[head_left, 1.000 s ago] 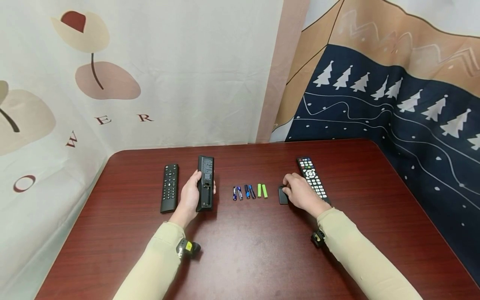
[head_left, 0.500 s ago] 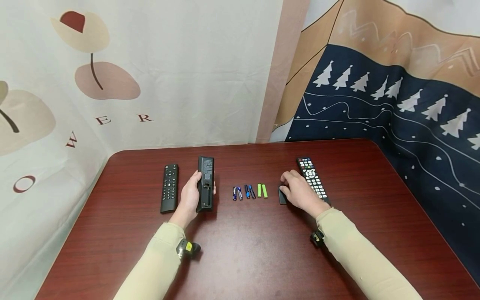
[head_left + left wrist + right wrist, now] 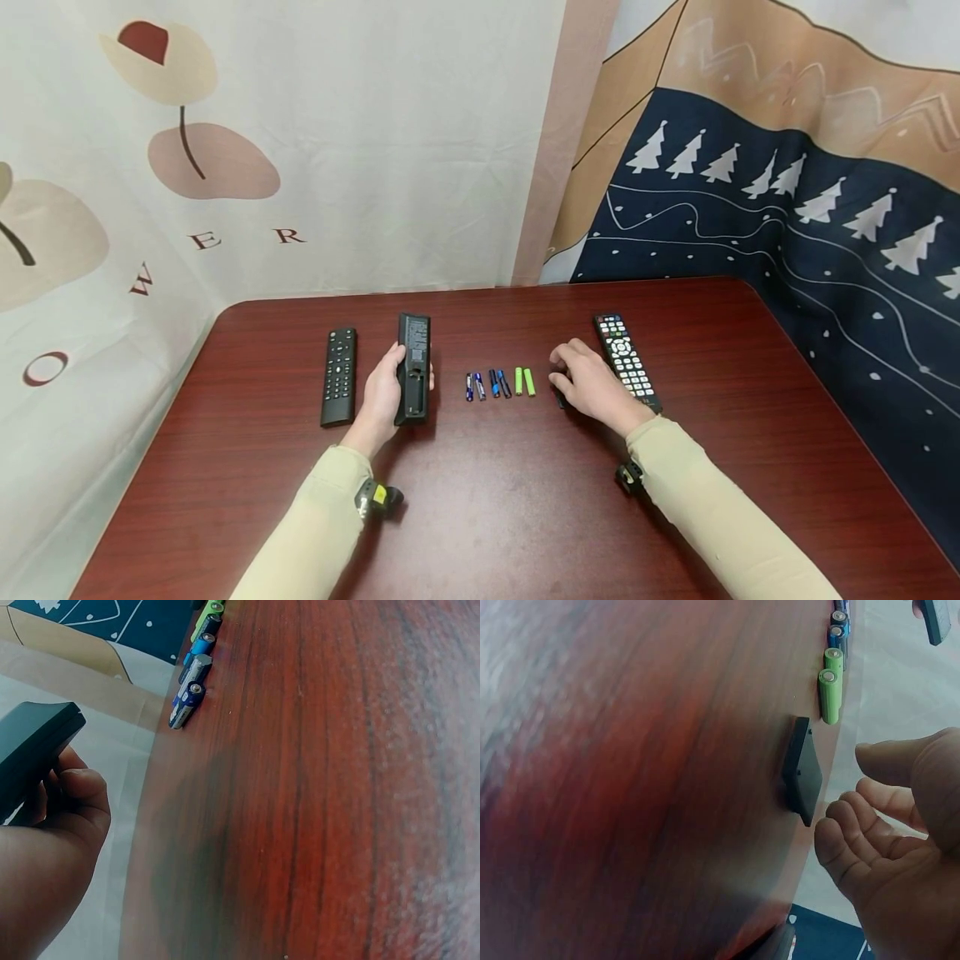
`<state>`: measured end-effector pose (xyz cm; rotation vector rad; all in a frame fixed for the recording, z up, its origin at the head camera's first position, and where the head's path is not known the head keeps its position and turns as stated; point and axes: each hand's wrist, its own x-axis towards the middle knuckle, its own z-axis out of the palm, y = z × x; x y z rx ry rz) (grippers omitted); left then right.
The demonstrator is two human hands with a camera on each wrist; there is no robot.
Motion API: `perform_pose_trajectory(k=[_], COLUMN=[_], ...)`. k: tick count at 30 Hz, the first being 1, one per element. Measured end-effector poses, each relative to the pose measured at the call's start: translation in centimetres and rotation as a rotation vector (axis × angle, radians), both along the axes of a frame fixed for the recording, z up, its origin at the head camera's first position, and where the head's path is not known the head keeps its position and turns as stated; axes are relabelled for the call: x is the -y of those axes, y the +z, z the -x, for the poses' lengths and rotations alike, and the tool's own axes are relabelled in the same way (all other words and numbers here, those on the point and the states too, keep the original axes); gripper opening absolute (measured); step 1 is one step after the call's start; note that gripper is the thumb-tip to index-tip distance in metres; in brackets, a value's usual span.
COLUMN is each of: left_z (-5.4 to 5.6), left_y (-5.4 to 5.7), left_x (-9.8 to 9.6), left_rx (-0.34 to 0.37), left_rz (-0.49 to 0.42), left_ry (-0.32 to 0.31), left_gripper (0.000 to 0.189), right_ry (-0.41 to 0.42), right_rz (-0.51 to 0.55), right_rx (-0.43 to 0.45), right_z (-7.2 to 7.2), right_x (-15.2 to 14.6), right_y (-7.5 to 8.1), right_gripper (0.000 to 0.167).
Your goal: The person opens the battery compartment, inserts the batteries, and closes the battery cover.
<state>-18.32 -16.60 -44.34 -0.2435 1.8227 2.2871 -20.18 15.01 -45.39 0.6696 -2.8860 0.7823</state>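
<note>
My left hand (image 3: 381,393) grips a black remote control (image 3: 415,350), held back side up above the table, its battery compartment bare at the near end. In the left wrist view, fingers wrap round the remote's edge. My right hand (image 3: 591,385) hovers over a small black battery cover (image 3: 804,776) on the table. Its fingers bend loosely, apart from the cover in the right wrist view, with nothing between thumb and fingertips. From the head view, that hand hides most of the cover. Between the hands lie two green batteries (image 3: 524,382) beside several blue ones (image 3: 488,384).
A second black remote (image 3: 340,377) lies buttons up left of my left hand. A third remote (image 3: 626,354), with white buttons, lies slanted just beyond my right hand. The dark red wooden table (image 3: 480,517) meets a printed curtain (image 3: 405,167) at its far edge.
My right hand has shifted slightly left over the battery cover, hiding more of it. The left hand and its remote have barely moved.
</note>
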Motion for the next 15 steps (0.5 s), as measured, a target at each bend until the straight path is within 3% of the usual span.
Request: perform_pose_trajectory(k=[15], left_z=[0.0], left_y=[0.0], left_x=[0.2], left_rx=[0.009], left_rz=[0.022], left_ry=[0.003], left_gripper=[0.053], right_ry=[0.063], right_rz=[-0.027], right_rx=[0.064], right_z=[0.0], right_x=[1.2], right_y=[0.3], right_gripper=[0.024])
